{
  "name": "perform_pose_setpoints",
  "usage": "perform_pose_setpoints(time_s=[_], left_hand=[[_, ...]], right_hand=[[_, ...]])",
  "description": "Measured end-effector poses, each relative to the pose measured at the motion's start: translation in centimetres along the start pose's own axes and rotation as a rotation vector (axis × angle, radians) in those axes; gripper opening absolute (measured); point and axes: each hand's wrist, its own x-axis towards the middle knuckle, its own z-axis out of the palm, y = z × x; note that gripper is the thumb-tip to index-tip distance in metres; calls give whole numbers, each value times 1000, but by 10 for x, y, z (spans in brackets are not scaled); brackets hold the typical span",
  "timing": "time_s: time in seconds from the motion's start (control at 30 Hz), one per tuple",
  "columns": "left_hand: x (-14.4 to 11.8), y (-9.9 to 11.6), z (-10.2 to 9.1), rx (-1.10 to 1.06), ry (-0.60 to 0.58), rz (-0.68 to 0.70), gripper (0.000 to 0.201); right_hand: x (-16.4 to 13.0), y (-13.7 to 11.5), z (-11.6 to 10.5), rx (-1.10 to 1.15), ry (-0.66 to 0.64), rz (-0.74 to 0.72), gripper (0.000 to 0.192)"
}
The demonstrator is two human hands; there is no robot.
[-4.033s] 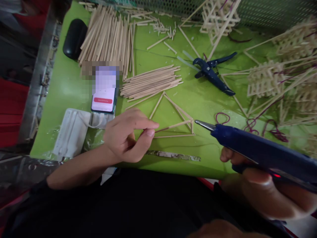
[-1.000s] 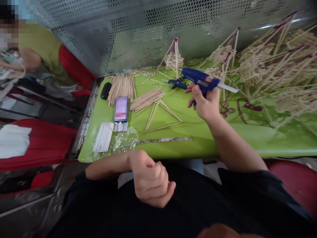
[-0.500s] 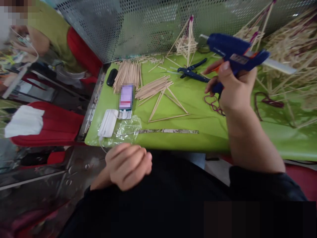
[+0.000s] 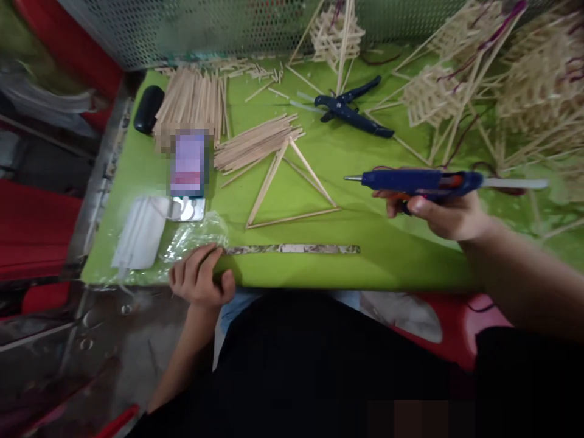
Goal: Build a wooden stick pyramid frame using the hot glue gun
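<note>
My right hand [image 4: 440, 214] grips a blue glue gun [image 4: 420, 181] held level above the green table [image 4: 392, 255], nozzle pointing left toward a triangle frame of thin wooden sticks [image 4: 286, 185] lying flat. A clear glue stick pokes out of the gun's back. My left hand [image 4: 199, 278] rests with curled fingers on the table's near edge, touching the left end of a long patterned strip [image 4: 292, 249] and beside a crumpled clear plastic bag [image 4: 194, 240]. It holds nothing.
Two piles of wooden sticks [image 4: 214, 115], a phone [image 4: 188, 164], a white packet [image 4: 141, 231] and a black case [image 4: 148, 108] lie at left. Blue cutters [image 4: 351, 112] lie at the back. Finished stick structures [image 4: 502, 91] crowd the right, before a perforated metal screen [image 4: 205, 24].
My left hand has come up from my lap to the table's near edge. My right hand has lowered the glue gun from upright to level, nozzle now pointing at the triangle.
</note>
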Motion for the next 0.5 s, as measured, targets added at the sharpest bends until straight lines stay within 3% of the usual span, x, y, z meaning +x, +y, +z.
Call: perform_pose_setpoints(time_s=[0.2, 0.37, 0.5], left_hand=[[4, 2, -1, 50, -51, -34, 53], [7, 7, -4, 106, -91, -65, 51], [9, 8, -5, 149, -102, -39, 50]], right_hand=[[-12, 4, 5, 52, -80, 56, 29], [-10, -1, 9, -38, -44, 196, 33], [-17, -4, 8, -126, -22, 314, 24]])
